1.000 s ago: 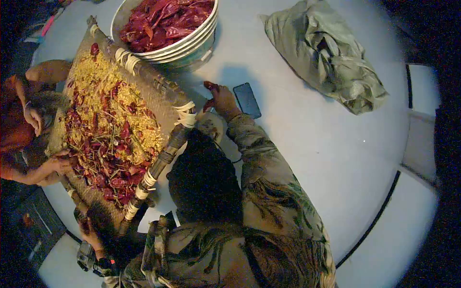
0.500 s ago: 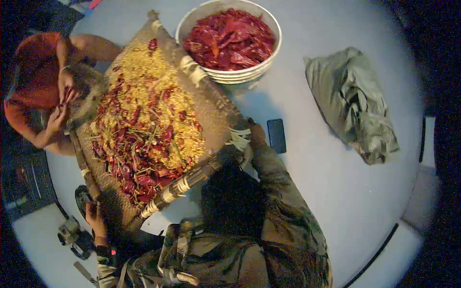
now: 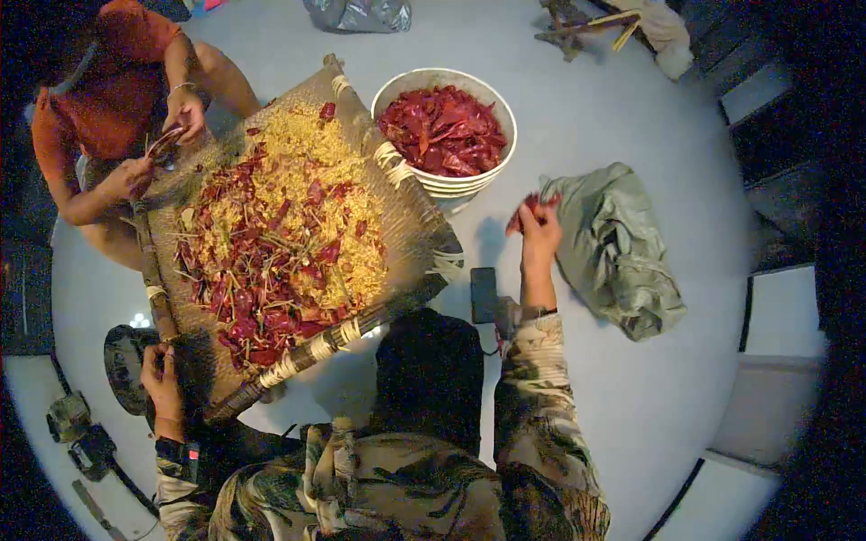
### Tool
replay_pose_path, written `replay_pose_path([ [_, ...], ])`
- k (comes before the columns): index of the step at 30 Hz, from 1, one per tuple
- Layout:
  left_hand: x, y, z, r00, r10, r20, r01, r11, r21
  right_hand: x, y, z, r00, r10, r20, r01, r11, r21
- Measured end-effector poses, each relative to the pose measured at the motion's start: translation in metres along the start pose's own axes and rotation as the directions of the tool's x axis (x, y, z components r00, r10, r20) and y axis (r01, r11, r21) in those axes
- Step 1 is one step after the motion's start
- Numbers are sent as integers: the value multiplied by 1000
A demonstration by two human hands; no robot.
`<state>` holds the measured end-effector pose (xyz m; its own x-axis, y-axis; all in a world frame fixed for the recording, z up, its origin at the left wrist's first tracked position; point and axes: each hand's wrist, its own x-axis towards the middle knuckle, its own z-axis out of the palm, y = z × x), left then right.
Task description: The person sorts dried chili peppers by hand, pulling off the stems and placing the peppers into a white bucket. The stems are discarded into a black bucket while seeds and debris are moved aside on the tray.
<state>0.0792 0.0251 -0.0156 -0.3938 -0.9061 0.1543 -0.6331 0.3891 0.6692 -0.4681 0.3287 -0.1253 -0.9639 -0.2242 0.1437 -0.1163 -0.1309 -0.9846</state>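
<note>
A square woven bamboo tray (image 3: 401,243) lies tilted across my lap, its frame bound with pale strips. On it are yellow chili seeds (image 3: 307,149) and broken dried red chilies with stems (image 3: 262,298). My left hand (image 3: 162,383) is closed at the tray's lower left rim; its fingertips are partly hard to see. Out to the right, my right hand (image 3: 541,236) is closed around some dried red chilies (image 3: 521,215). It is beside the left edge of a grey-green sack (image 3: 618,252). Behind the tray stands a white bucket (image 3: 510,144) filled with red chili pieces (image 3: 442,131).
Across the tray a person in an orange shirt (image 3: 126,117) handles a chili with both hands. A phone (image 3: 483,293) lies on the floor near my right forearm. A dark round object (image 3: 126,361) stands by my left hand. At the top lies a plastic bag (image 3: 361,13).
My right hand has left the tray's right corner and moved right toward the sack, now with chilies in it. My left hand stays by the rim. The view has shifted.
</note>
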Motion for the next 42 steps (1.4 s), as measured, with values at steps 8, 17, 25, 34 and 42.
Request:
replay_pose_path([
  [8, -4, -4, -10, 998, -40, -42, 32, 983, -183, 71, -63, 93, 986, -4, 166, 16, 997, -71],
  [17, -5, -17, -23, 987, 56, -148, -98, 952, -291, 52, -88, 86, 957, 45, 286, 40, 958, -284],
  [25, 0, 19, -45, 999, -8, -49, -11, 923, -384, -82, -229, 213, 772, -33, 635, 209, 956, -204],
  [34, 58, 20, 7, 994, 28, 104, 53, 713, -699, -229, -150, 315, 72, 131, 989, 849, 513, -130],
  [42, 53, -14, 38, 999, 30, 25, -9, 799, -601, -255, -60, 314, -239, 39, 970, 947, 228, 224],
])
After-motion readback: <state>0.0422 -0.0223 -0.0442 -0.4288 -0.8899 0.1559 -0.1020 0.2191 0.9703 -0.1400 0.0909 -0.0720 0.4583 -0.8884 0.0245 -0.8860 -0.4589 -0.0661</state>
